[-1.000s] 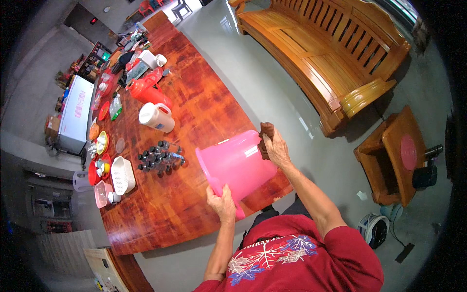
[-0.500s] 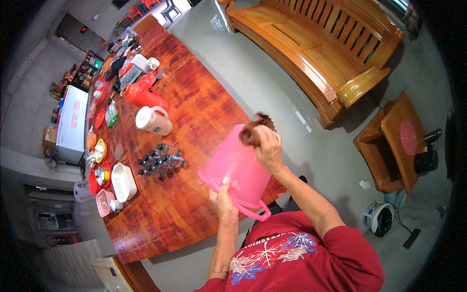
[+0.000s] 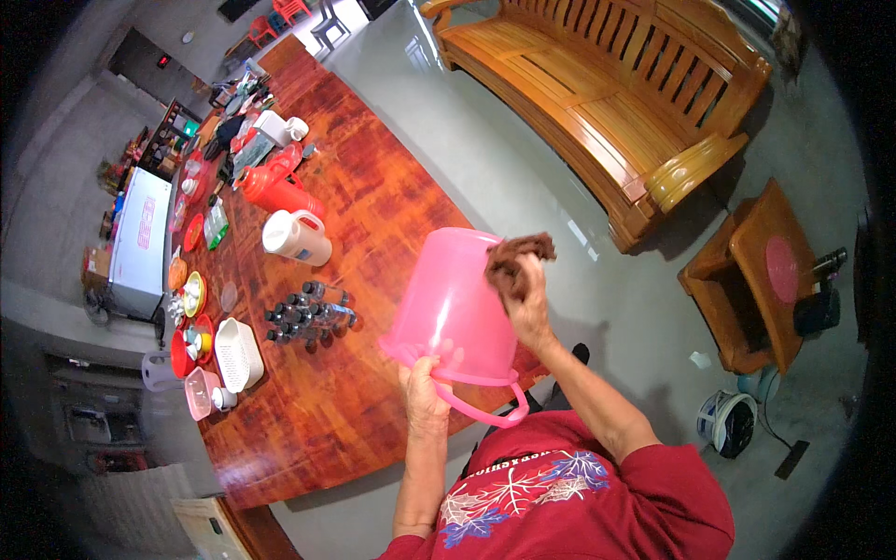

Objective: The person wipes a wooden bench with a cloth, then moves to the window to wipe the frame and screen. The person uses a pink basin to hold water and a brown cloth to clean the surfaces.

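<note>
A pink plastic bucket (image 3: 457, 299) is held up over the near edge of the table, its rim toward me and its handle (image 3: 485, 415) hanging on my side. My left hand (image 3: 425, 392) grips the rim, with the fingers inside showing through the translucent wall. Closed on a bunched brown cloth (image 3: 516, 264), my right hand (image 3: 530, 303) is at the bucket's right side, near its base. The cloth appears to touch the outer wall there.
Several dark-capped bottles (image 3: 308, 313) stand left of the bucket on the wooden table (image 3: 373, 196). Beyond them are a white pitcher (image 3: 297, 238), a red thermos (image 3: 280, 189) and a white basket (image 3: 239, 355). A wooden bench (image 3: 579, 93) and a side table (image 3: 747, 280) stand at right.
My right hand has moved the cloth a little rightward and toward me along the bucket. The bucket has turned slightly, its base swinging left and up in view, while my left hand keeps its grip.
</note>
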A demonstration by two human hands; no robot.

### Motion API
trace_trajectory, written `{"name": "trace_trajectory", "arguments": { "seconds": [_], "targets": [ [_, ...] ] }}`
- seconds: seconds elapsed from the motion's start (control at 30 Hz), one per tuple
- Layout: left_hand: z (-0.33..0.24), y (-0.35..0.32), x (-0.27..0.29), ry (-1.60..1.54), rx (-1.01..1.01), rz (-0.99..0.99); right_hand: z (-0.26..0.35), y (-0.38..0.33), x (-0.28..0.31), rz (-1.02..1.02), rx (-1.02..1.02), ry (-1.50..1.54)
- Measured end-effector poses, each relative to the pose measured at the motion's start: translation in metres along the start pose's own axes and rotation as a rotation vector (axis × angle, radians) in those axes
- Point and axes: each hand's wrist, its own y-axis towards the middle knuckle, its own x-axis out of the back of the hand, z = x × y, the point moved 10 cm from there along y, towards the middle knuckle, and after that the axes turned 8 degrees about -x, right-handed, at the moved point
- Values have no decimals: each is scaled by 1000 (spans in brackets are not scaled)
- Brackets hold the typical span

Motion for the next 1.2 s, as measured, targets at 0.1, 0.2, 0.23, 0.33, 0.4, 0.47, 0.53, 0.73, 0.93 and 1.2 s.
{"name": "trace_trajectory", "arguments": {
  "seconds": [0.1, 0.2, 0.23, 0.33, 0.4, 0.47, 0.53, 0.73, 0.93, 1.2],
  "targets": [
    [-1, -9, -11, 7, 1, -6, -20, 31, 9, -26, -574, 363],
    [2, -8, -22, 0, 0, 12, -47, 35, 16, -139, -529, 649],
    [4, -4, -23, -5, -2, 15, -38, 29, 20, -152, -468, 546],
    [9, 10, -29, -46, -14, 50, -16, -10, 19, -70, -442, 355],
    [9, 11, -43, -16, -26, 56, -7, -35, 14, 59, -424, 326],
    [6, -1, -66, 79, -40, 41, 5, -53, 19, 110, -266, 236],
    [8, -5, -84, 238, -153, 179, 47, -51, 30, 140, -22, 118],
    [36, -52, -140, 347, -249, 487, 115, -7, 78, 102, 326, -237],
    [84, -89, -175, 789, -301, 719, 111, 63, 116, 246, 262, -289],
    [171, -123, -218, 953, -503, 973, 101, 102, 179, 264, 49, -548]
  ]
}}
